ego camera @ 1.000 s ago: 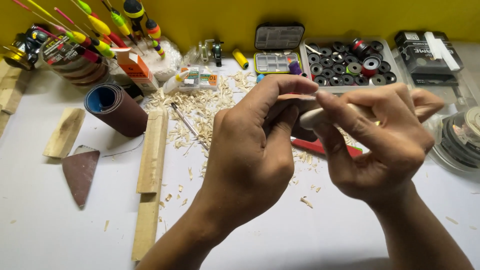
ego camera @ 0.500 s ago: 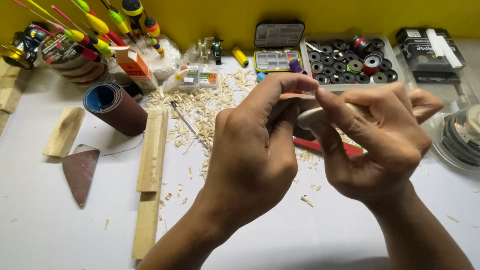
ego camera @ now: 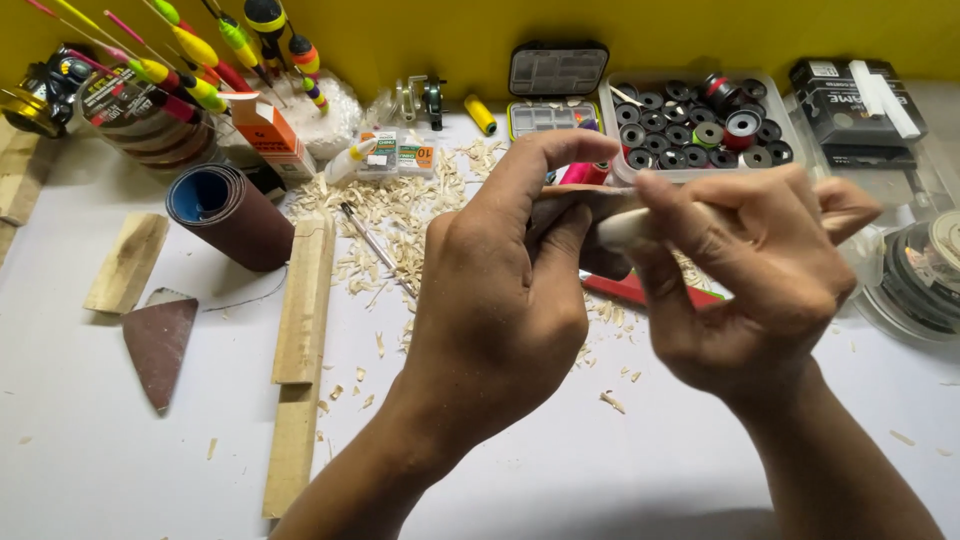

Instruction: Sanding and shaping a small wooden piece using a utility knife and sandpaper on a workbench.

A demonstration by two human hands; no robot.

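Mid-sanding, by the look of it. Left hand (ego camera: 500, 300) wrapped round a folded scrap of brown sandpaper (ego camera: 580, 205), thumb and forefinger pinched shut on it, the paper pressed over one end of a slim pale wooden piece (ego camera: 630, 228). Right hand (ego camera: 750, 280) clamped on the other part of that piece, fingers curled tight, holding it level above the bench (ego camera: 500, 470), roughly at the middle of the view and clear of the surface.

Judging by what lies about: carving seemingly done, since a thick drift of wood shavings (ego camera: 400, 210) covers the bench behind the hands, with stray flakes nearer. Shape of the piece already rounded and smooth-looking where visible, though most of it hidden inside both hands, so degree of finish impossible to tell. No paint or fittings visible on it yet, unlike the bright finished fishing floats (ego camera: 200, 50) standing at the back left.

Elsewhere: a roll of sandpaper (ego camera: 230, 215) and a triangular offcut (ego camera: 160, 345) at left, two raw wooden strips (ego camera: 305, 300) beside them, a tray of spools (ego camera: 700, 130) behind the right hand, a red-handled tool (ego camera: 640, 290) lying beneath.
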